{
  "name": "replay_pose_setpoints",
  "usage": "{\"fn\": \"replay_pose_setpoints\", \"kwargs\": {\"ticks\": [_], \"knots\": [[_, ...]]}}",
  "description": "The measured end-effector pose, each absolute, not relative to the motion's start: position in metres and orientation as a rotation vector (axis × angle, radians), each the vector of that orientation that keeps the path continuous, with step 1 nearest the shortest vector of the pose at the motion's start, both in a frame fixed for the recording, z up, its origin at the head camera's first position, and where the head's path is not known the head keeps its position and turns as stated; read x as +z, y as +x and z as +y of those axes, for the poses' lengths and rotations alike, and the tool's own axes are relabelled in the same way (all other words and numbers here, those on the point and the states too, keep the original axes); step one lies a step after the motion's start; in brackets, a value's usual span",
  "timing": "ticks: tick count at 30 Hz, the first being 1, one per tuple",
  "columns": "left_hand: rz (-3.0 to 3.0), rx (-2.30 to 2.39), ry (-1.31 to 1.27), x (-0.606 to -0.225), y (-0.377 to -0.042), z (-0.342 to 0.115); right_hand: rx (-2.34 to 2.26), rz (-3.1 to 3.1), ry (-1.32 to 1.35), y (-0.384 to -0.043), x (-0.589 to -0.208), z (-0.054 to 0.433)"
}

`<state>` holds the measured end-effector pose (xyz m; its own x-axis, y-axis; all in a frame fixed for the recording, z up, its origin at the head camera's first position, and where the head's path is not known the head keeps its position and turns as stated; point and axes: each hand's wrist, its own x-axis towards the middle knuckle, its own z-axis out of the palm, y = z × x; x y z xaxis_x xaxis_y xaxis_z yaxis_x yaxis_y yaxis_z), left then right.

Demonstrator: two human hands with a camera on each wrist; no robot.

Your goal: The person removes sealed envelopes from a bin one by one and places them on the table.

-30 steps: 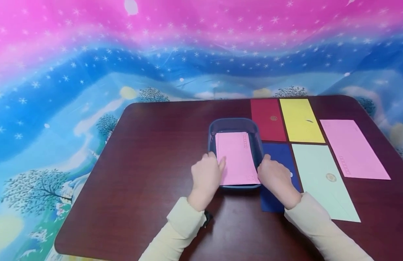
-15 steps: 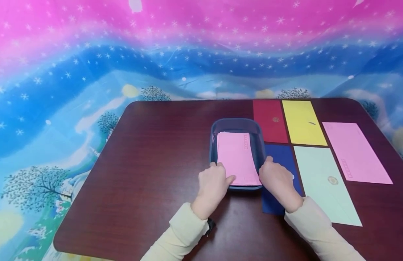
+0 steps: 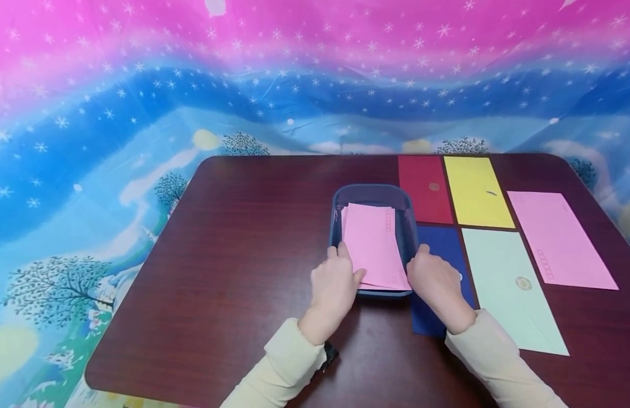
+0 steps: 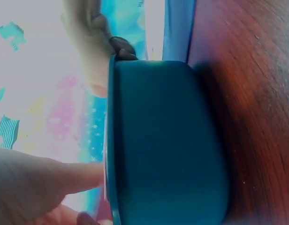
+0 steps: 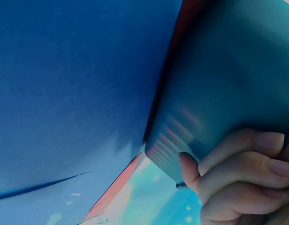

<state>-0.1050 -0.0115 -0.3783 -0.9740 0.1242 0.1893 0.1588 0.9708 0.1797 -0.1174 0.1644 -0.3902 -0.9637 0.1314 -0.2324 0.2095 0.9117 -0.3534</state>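
A dark blue-green plastic tray [image 3: 374,194] on the table holds a small stack of pink envelopes [image 3: 372,245]; the top one lies slightly askew. My left hand [image 3: 329,297] is at the stack's lower left, pinching the pink envelopes, thumb on top and fingers at their left edge. In the left wrist view its thumb meets the pink edge above the tray's rim. With curled fingers my right hand [image 3: 439,290] holds the tray's right side near the lower corner. The right wrist view shows those fingers [image 5: 243,164] against the outer wall. The right thumb is hidden.
Right of the tray, red [image 3: 424,198], yellow [image 3: 478,195], dark blue [image 3: 437,246], pale green [image 3: 503,266] and pink [image 3: 559,238] envelopes lie flat on the dark wooden table [image 3: 233,255]. The blue one is partly under my right arm. A patterned cloth [image 3: 294,85] hangs behind.
My left hand has moved a little rightward, its thumb now on the stack. The upper pink envelopes have shifted and turned slightly against those below. The right hand keeps its place at the tray.
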Motion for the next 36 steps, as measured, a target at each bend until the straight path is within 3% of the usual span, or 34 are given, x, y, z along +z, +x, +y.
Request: {"fn": "replay_pose_setpoints", "kwargs": {"ticks": [10, 22, 36], "knots": [[-2.644, -1.136, -0.171, -0.365, -0.126, -0.036, -0.596, 2.846, 0.285, -0.117, -0.390, 0.166], [-2.346, -1.505, 0.113, -0.362, -0.173, -0.077, -0.586, 2.840, 0.294, -0.117, -0.389, 0.165], [-2.423, -1.598, 0.263, -0.399, -0.238, -0.099, -0.591, 2.849, 0.292, -0.115, -0.389, 0.164]]}}
